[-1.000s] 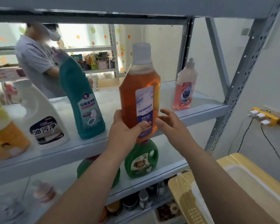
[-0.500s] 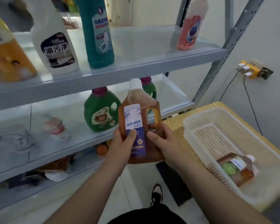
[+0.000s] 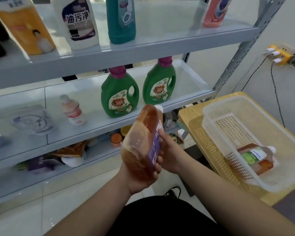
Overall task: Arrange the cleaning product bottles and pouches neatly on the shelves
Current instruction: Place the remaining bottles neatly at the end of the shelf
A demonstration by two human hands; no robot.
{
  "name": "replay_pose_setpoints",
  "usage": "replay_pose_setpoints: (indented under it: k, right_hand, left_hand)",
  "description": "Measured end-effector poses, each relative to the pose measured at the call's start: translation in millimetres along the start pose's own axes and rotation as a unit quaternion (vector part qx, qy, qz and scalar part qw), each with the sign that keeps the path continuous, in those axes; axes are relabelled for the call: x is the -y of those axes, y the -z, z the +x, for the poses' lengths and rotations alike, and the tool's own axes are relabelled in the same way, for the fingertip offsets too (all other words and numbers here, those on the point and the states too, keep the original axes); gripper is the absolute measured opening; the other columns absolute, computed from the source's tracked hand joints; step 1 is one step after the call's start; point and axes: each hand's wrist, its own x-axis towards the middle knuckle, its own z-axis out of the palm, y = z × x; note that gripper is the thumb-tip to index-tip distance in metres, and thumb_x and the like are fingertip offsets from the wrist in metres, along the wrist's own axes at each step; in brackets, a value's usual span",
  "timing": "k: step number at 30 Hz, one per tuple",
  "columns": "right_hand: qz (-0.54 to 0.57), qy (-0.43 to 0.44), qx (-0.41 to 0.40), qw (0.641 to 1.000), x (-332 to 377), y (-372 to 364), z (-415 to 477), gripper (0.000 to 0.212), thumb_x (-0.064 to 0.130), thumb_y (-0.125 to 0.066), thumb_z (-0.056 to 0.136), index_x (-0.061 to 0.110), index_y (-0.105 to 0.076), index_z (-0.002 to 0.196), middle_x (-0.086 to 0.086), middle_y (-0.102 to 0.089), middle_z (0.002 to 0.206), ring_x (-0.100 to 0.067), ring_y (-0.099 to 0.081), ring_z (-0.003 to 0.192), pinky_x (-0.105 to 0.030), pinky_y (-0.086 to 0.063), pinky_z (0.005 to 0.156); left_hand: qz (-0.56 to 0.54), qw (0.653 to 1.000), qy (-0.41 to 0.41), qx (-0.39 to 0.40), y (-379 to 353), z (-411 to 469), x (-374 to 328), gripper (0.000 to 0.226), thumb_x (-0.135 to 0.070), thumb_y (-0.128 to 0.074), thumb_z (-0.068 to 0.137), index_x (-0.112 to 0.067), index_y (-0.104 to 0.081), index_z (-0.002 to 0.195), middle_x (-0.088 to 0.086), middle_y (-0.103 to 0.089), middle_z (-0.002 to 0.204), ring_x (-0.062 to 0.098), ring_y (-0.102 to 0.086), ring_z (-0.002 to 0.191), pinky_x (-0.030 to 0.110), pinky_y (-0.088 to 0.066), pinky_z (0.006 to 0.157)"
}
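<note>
The top edge cuts off the teal bottle [image 3: 121,23] and white bottle [image 3: 80,23]; the clear pouch [image 3: 32,120] is blurred.

A storeroom or shop: grey metal shelving [image 3: 143,54] stocked with detergent bottles [image 3: 119,95].

We count two amber bottles: the near amber bottle [image 3: 140,150] and the basket's amber bottle [image 3: 255,159]. Two green jugs, left jug [image 3: 119,94] and right jug [image 3: 158,82], share the middle shelf [image 3: 95,124] with one small pink-white bottle [image 3: 73,111]. On the upper shelf [image 3: 143,53] we count four: orange pouch [image 3: 24,26], white bottle [image 3: 78,23], teal bottle [image 3: 121,19], pink bottle [image 3: 215,12]. We see one white basket [image 3: 209,123] and three white plugs [image 3: 276,52].
</note>
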Motion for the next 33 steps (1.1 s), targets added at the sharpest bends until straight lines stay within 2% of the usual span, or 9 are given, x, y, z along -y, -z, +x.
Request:
replay_pose_setpoints:
  k: [1, 5, 11, 15, 18, 21, 25, 28, 33]
  right_hand:
    - [0.022, 0.014, 0.008, 1.000, 2.4, -4.9, 2.6, 0.057, 0.059, -0.047, 0.099, 0.011, -0.073, 0.083, -0.007, -0.063, 0.063, -0.015, -0.061, 0.051, -0.023, -0.052, 0.054]
    - [0.048, 0.103, 0.007, 0.994, 15.8, -13.0, 11.6, 0.068, 0.041, -0.090, 0.070, 0.007, -0.062, 0.120, -0.018, -0.067, 0.111, -0.030, -0.067, 0.092, -0.046, -0.056, 0.092]
    - [-0.109, 0.226, -0.004, 0.968, 42.7, -11.1, 0.6, 0.073, -0.001, -0.076, 0.069, 0.022, -0.052, 0.134, -0.008, -0.074, 0.109, -0.025, -0.074, 0.094, -0.033, -0.060, 0.071]
    - [-0.158, 0.246, 0.036, 0.956, 35.6, -21.8, -1.7, 0.073, -0.010, -0.078, 0.070, 0.029, -0.054, 0.127, 0.001, -0.076, 0.108, -0.025, -0.073, 0.103, -0.032, -0.059, 0.077]
    - [-0.165, 0.240, 0.055, 0.955, 34.6, -34.1, 1.4, 0.073, -0.004, -0.078, 0.068, 0.032, -0.055, 0.127, -0.001, -0.075, 0.111, -0.026, -0.072, 0.105, -0.033, -0.059, 0.079]
    - [-0.157, 0.225, 0.060, 0.960, 34.1, -46.5, 5.4, 0.077, -0.005, -0.077, 0.066, 0.024, -0.053, 0.133, -0.007, -0.075, 0.112, -0.027, -0.073, 0.103, -0.033, -0.060, 0.075]
    - [-0.109, 0.188, 0.093, 0.972, 40.3, -59.2, 4.8, 0.079, 0.006, -0.078, 0.072, 0.022, -0.047, 0.143, -0.015, -0.070, 0.121, -0.036, -0.070, 0.109, -0.042, -0.061, 0.082]
    - [-0.041, 0.148, 0.134, 0.979, 37.4, -62.9, 4.1, 0.068, 0.049, -0.083, 0.073, 0.019, -0.065, 0.131, -0.015, -0.069, 0.125, -0.034, -0.066, 0.114, -0.045, -0.058, 0.090]
    - [0.008, 0.072, 0.165, 0.984, 4.6, -65.0, 21.4, 0.074, 0.068, -0.074, 0.076, 0.016, -0.071, 0.128, -0.013, -0.070, 0.123, -0.027, -0.067, 0.114, -0.041, -0.054, 0.097]
  left_hand:
    - [0.056, 0.998, -0.011, 0.003, -0.7, -3.4, -2.1, 0.053, -0.051, -0.050, 0.083, -0.006, -0.074, 0.098, 0.011, -0.063, 0.081, 0.023, -0.064, 0.054, 0.025, -0.052, 0.044]
    - [0.212, 0.976, -0.045, 0.005, 15.0, -16.1, -10.6, 0.066, -0.059, -0.064, 0.079, -0.007, -0.069, 0.119, 0.022, -0.071, 0.108, 0.037, -0.073, 0.083, 0.028, -0.055, 0.047]
    - [0.167, 0.966, -0.160, -0.115, 27.6, -23.9, -22.6, 0.056, -0.065, -0.033, 0.100, -0.027, -0.065, 0.125, 0.007, -0.075, 0.117, 0.033, -0.073, 0.102, 0.055, -0.059, 0.081]
    - [0.174, 0.936, -0.271, -0.146, 39.4, -30.7, -20.9, 0.058, -0.069, -0.054, 0.088, -0.028, -0.060, 0.128, 0.002, -0.076, 0.115, 0.032, -0.071, 0.108, 0.061, -0.054, 0.094]
    - [0.294, 0.881, -0.337, -0.156, 46.0, -37.2, -17.7, 0.043, -0.058, -0.065, 0.088, -0.034, -0.060, 0.124, -0.012, -0.075, 0.113, 0.017, -0.071, 0.109, 0.044, -0.058, 0.094]
    - [0.346, 0.822, -0.387, -0.233, 43.1, -44.9, -16.8, 0.014, -0.044, -0.051, 0.097, -0.038, -0.057, 0.109, -0.022, -0.070, 0.098, -0.013, -0.066, 0.087, 0.006, -0.051, 0.069]
    - [0.360, 0.783, -0.387, -0.329, 41.5, -50.1, -18.8, 0.026, -0.040, -0.041, 0.105, -0.024, -0.061, 0.112, -0.012, -0.066, 0.098, -0.012, -0.064, 0.082, 0.003, -0.043, 0.064]
    - [0.233, 0.852, -0.337, -0.326, 34.5, -48.7, -23.9, 0.047, -0.057, -0.037, 0.103, -0.024, -0.071, 0.104, -0.002, -0.077, 0.096, 0.016, -0.073, 0.093, 0.034, -0.055, 0.089]
    - [0.005, 0.979, -0.141, -0.149, 6.6, -49.7, -14.7, 0.049, -0.055, -0.058, 0.091, -0.009, -0.070, 0.105, 0.011, -0.071, 0.080, 0.027, -0.069, 0.057, 0.031, -0.056, 0.050]
